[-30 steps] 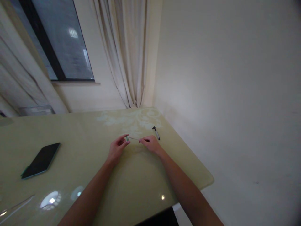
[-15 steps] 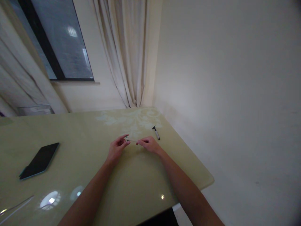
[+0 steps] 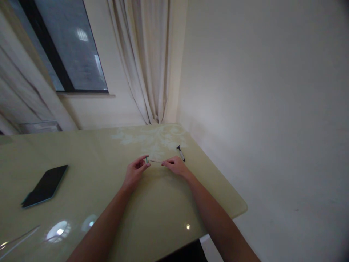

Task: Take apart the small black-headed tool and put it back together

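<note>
Between the thumb and fingers of my left hand [image 3: 135, 172] stands a small greenish piece [image 3: 147, 159], too small to identify. My right hand [image 3: 176, 166] pinches one end of a thin, light stick [image 3: 156, 161], whose other end points left at the small piece, with a narrow gap between them. Both hands are just above the glossy green table [image 3: 152, 218]. Beyond my right hand lies a razor [image 3: 181, 153] with a black head and a grey handle.
A dark flat tablet-like object [image 3: 46, 185] lies on the left of the table. A thin cable-like strip [image 3: 20, 240] is at the lower left. Behind the table are curtains [image 3: 155, 65] and a window; a white wall [image 3: 259, 109] borders its right side.
My right hand has moved slightly right, drawing the stick away from the small piece in my left hand. More of the greenish piece shows now.
</note>
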A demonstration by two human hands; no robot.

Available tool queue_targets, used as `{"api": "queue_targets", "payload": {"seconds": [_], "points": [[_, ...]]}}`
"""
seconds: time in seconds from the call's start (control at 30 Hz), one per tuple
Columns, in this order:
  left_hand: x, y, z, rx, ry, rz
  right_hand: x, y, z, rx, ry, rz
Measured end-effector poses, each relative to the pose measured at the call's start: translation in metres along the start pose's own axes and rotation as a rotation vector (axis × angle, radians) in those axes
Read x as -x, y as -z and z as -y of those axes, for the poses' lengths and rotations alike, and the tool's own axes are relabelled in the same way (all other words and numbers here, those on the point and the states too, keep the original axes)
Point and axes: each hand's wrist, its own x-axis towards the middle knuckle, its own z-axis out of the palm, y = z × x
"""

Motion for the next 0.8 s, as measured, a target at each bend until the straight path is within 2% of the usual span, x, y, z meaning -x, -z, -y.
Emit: {"api": "queue_targets", "payload": {"seconds": [0.17,0.37,0.53,0.67,0.8], "points": [[0.0004,0.0001,-0.0008,0.000,-0.005,0.010,0.0011,-0.0021,0.0049,-0.077,0.025,0.032],[-0.0004,0.0000,-0.0017,0.004,0.011,-0.003,0.0017,0.0005,0.0047,-0.020,0.008,-0.003],[-0.0009,0.0007,-0.0015,-0.003,0.010,0.002,0.0017,-0.0010,0.0047,-0.063,0.017,0.037],[0.0002,0.0017,-0.0012,-0.010,0.009,0.013,0.0003,0.0002,0.0036,-0.013,-0.027,0.012],[0.0007,0.0012,-0.0004,0.002,0.000,0.024,0.0000,-0.0010,0.0042,-0.076,0.007,0.037]]}}
